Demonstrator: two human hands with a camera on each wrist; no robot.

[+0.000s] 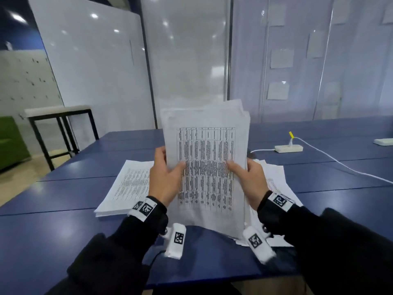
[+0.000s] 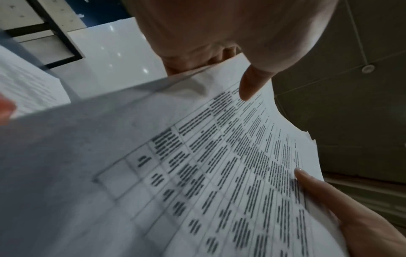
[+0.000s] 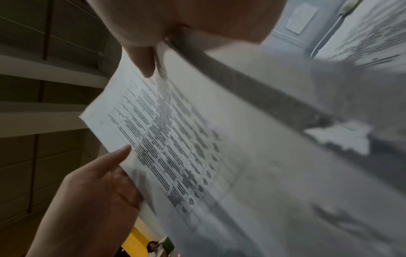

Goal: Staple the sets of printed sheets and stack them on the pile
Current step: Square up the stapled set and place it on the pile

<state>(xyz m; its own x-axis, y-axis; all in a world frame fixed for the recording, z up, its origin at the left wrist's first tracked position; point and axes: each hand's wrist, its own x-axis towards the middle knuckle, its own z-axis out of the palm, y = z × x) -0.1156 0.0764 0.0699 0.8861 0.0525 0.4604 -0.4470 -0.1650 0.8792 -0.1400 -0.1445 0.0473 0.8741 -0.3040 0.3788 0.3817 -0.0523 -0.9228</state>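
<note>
Upright before me, the sheets [image 1: 207,167] stand on the table [image 1: 63,231]; my left hand [image 1: 164,179] at nine o'clock and right hand [image 1: 249,179] at three grip their edges, probably squaring them for stapling.

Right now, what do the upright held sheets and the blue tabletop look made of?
White printed sheets, gripped by both hands: thin matte paper; they bend and show layered edges. Dark blue table: smooth semi-gloss panels, likely laminate; it mirrors ceiling lights and shows seams.
</note>
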